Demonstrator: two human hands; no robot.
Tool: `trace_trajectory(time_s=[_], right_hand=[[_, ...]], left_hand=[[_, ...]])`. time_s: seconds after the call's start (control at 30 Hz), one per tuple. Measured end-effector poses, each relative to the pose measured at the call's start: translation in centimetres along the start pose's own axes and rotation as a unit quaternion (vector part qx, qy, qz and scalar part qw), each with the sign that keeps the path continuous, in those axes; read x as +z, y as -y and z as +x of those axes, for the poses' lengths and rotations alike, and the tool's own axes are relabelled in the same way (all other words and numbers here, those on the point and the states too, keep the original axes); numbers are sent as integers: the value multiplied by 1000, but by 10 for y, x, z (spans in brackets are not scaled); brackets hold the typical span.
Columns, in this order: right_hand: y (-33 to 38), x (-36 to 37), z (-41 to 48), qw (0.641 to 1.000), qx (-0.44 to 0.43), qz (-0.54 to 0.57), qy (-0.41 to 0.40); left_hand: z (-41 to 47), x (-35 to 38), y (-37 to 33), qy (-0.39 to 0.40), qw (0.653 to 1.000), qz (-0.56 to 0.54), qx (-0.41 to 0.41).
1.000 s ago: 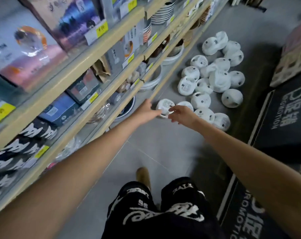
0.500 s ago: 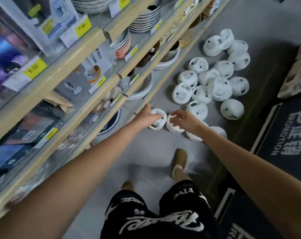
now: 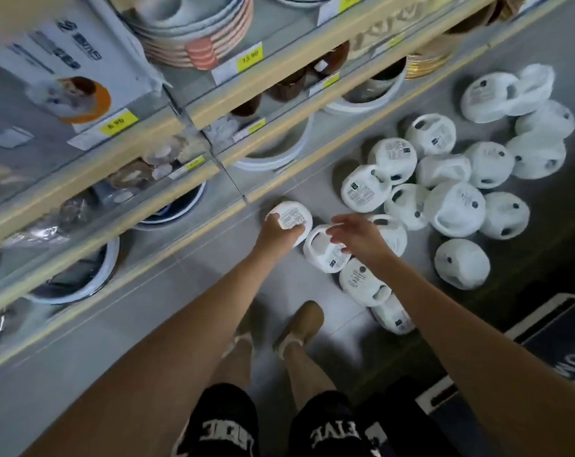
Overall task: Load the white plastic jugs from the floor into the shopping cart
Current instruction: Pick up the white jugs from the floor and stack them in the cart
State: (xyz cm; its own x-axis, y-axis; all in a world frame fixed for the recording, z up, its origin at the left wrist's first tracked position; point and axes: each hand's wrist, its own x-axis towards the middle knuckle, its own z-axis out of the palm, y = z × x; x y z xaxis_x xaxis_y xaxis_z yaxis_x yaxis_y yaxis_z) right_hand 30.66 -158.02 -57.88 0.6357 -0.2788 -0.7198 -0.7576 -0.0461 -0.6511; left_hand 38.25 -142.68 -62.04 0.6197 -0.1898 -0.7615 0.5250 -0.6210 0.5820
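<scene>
Several white plastic jugs [image 3: 454, 209] with printed labels lie heaped on the grey floor at right. My left hand [image 3: 277, 232] grips the nearest jug [image 3: 296, 214], fingers and thumb curled round its labelled end, close to the shelf base. My right hand [image 3: 358, 237] is spread over the neighbouring jug [image 3: 322, 253], which lies on its side showing its handle; the fingertips touch it without closing. More jugs [image 3: 361, 282] lie under my right forearm. No shopping cart is in view.
A wooden shelf unit [image 3: 167, 239] with bowls, plates and boxes runs along the left. A black promotion mat [image 3: 556, 344] lies at right. My feet in brown shoes [image 3: 304, 321] stand on the tiles just behind the jugs.
I have leaned down closer to the floor. My left hand has closed round the nearest jug, and my right hand has moved over the jug beside it.
</scene>
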Motion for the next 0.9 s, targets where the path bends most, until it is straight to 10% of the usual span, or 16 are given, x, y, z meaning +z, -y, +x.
trace_trajectory(time_s=[0.57,0.9], right_hand=[[-218,94,345,999,40,-28,-1],[-267,123,455,953,-42,-291,75]], left_hand=[[311,112,200,-84,978,-138,-132],[384,140,260,-140,970,-150,-128]])
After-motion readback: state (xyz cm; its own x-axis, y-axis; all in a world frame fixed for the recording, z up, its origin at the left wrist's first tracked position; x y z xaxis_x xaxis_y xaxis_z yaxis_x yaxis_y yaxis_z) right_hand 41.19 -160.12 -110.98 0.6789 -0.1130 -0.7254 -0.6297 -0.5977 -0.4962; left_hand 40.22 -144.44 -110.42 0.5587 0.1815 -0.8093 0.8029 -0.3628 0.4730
